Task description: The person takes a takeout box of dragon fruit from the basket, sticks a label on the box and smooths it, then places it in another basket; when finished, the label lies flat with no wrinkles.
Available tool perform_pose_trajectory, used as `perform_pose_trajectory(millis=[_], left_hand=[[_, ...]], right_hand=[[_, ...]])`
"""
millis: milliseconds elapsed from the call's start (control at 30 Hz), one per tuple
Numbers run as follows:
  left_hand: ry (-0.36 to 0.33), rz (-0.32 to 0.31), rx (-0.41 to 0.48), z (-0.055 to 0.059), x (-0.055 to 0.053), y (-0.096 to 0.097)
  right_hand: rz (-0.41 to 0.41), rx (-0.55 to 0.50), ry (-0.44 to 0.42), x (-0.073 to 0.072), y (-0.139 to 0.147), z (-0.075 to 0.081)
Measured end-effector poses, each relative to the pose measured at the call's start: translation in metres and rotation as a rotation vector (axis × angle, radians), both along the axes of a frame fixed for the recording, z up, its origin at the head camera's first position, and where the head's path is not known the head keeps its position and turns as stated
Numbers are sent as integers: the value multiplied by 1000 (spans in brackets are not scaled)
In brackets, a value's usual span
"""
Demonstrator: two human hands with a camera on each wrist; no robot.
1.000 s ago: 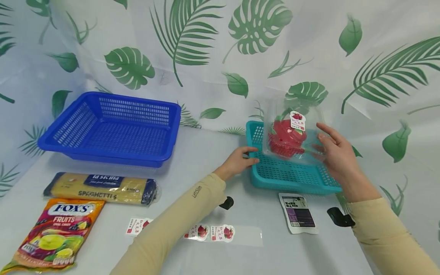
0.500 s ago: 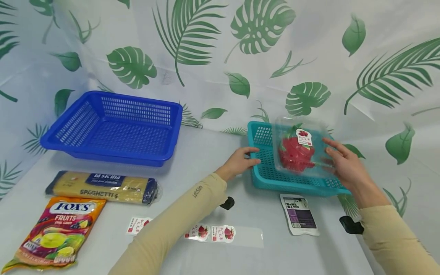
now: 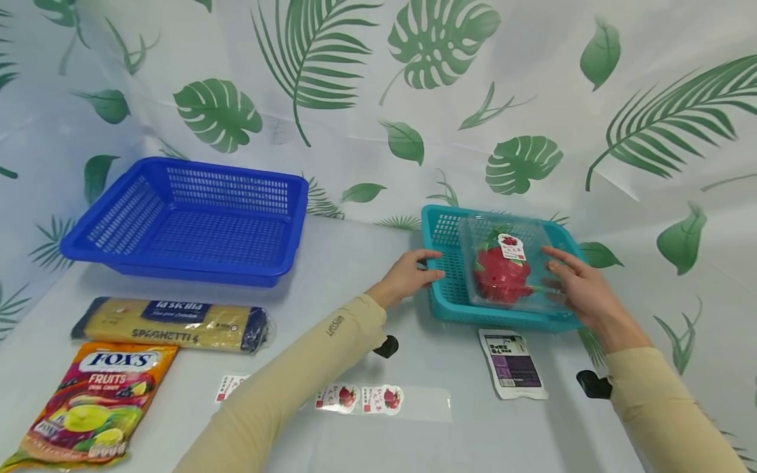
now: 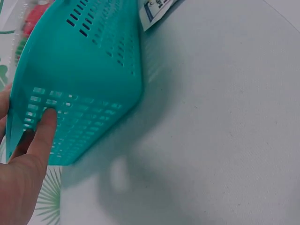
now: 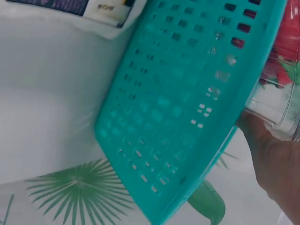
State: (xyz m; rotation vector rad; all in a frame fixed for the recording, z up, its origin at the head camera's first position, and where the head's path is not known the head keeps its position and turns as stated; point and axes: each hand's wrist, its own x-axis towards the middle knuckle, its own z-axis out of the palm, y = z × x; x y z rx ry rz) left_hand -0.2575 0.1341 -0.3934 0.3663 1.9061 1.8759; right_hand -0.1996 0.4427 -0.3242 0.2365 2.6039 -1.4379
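A clear plastic box [image 3: 467, 263] with a red dragon fruit [image 3: 501, 279] inside and a label sticker [image 3: 511, 247] on its lid sits within the teal basket [image 3: 440, 309], near its right side. My right hand [image 3: 585, 289] holds the box by its right edge; in the right wrist view the box [image 5: 276, 105] shows at the basket's rim. At the basket's left end, my left hand [image 3: 408, 277] pinches the rim. The left wrist view has one digit [image 4: 44, 131] against the perforated outer wall, while the other fingers reach to the rim.
An empty blue basket [image 3: 183, 263] stands back left. In front lie a spaghetti pack [image 3: 171, 323] and a candy bag [image 3: 97, 401]. A strip of stickers [image 3: 378, 399] lies partly under the left sleeve. A white and purple pouch [image 3: 513, 365] lies before the teal basket.
My right hand has lowered the clear box with the dragon fruit from above the teal basket into it. The left hand has stayed on the basket's rim.
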Motion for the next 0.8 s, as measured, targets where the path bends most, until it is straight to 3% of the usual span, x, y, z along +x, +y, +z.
perform_pose_trajectory(millis=[600, 800], left_hand=[[24, 2, -39, 4, 1, 0], [30, 0, -52, 4, 2, 0]], right_hand=[[139, 51, -92, -20, 12, -17], [131, 81, -133, -20, 14, -17]])
